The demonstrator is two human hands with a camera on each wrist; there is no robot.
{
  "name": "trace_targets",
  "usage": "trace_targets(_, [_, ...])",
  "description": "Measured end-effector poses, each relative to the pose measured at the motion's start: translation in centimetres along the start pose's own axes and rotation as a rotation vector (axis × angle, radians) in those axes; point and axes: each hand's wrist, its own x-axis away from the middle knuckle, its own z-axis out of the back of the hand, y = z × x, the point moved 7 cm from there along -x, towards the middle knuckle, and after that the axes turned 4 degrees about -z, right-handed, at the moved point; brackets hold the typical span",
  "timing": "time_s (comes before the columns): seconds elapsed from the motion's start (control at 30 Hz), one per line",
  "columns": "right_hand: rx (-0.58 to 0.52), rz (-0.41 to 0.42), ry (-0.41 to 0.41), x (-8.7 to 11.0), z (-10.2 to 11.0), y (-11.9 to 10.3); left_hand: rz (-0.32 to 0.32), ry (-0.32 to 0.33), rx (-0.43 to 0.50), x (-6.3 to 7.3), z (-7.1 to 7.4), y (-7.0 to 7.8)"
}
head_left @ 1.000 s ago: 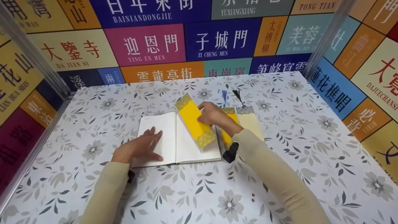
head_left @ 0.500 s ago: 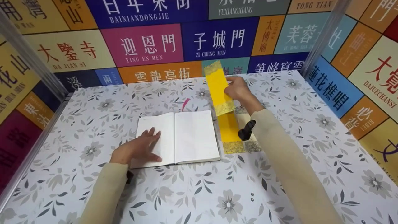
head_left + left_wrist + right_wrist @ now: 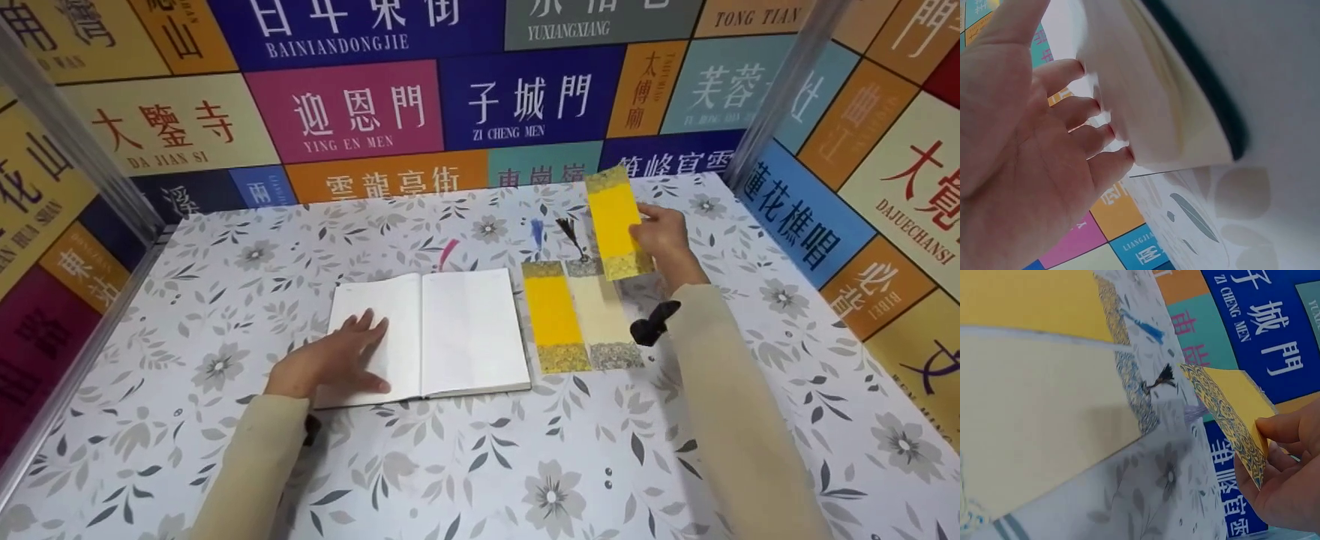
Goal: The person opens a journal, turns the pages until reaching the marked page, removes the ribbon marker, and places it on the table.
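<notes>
An open notebook (image 3: 474,330) lies on the table, its visible pages blank. My left hand (image 3: 330,360) rests on the left page with fingers spread; in the left wrist view its fingertips touch the paper. Up to the right, my right hand (image 3: 664,238) pinches a yellow bookmark (image 3: 613,217) with patterned ends between thumb and fingers. It is raised and tilted above the far end of a cream bookmark (image 3: 602,315), hiding part of it. Left of the cream one lies another yellow bookmark (image 3: 553,309), beside the notebook. A purple tassel (image 3: 1195,412) hangs near the held bookmark.
A blue tassel (image 3: 537,234) and a black tassel (image 3: 571,238) extend behind the two lying bookmarks. Behind the notebook a pink ribbon (image 3: 448,253) shows. Printed panels (image 3: 345,105) wall the floral-covered table (image 3: 420,465) at the back and sides.
My right hand has carried the yellow bookmark from over the right page to the right, past the lying yellow bookmark, to above the cream one. The left hand has stayed on the page.
</notes>
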Motion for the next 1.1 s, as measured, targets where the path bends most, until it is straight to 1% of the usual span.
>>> trace_targets(0.1, [0.020,-0.066,-0.033,-0.3,0.4,2.1,-0.020,0.000,-0.006,0.0,0.1,0.0])
trace_targets(0.17, [0.025,-0.104,-0.052,-0.3,0.5,3.2,-0.023,0.002,-0.004,0.0,0.1,-0.1])
trace_targets(0.5, [0.045,-0.115,-0.124,1.5,0.9,7.5,-0.044,0.018,0.007,0.0,0.4,-0.1])
trace_targets(0.63, [0.052,-0.150,-0.149,2.1,1.7,9.0,-0.043,0.016,0.011,0.0,0.3,0.0])
trace_targets(0.73, [0.098,-0.135,-0.168,2.5,2.3,9.6,-0.041,0.010,0.013,0.0,0.2,-0.1])
trace_targets(0.8, [0.150,-0.114,-0.170,2.8,2.6,9.8,-0.044,0.007,0.013,-0.1,0.1,0.0])
trace_targets(0.93, [0.279,-0.068,-0.135,3.5,2.7,9.9,-0.044,0.006,0.013,-0.1,0.2,0.0])
trace_targets(1.1, [0.450,0.034,-0.139,4.4,2.6,9.5,-0.035,0.005,0.024,-0.2,0.2,0.1])
